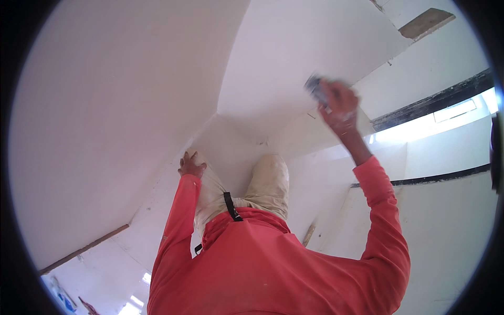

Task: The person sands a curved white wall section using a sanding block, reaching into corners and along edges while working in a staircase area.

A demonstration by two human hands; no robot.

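My right hand [341, 103] is raised at the upper right, blurred, and grips a dark grey block-like thing [316, 87], too blurred to name for certain. It is in front of the smooth white wall [291, 51]; whether it touches the wall I cannot tell. Whitish marks show on the wrist. My left hand [191, 164] rests on the knee of my beige trousers [269, 179] with its fingers spread, holding nothing. A black strap [231, 206] hangs at my waist over the trousers.
Another large white wall [118, 98] meets the first at a corner ahead. A brown board [426, 23] is at the upper right, above a dark beam [433, 100]. A brown strip [84, 249] edges the left wall. A wooden piece [309, 235] lies right of my waist.
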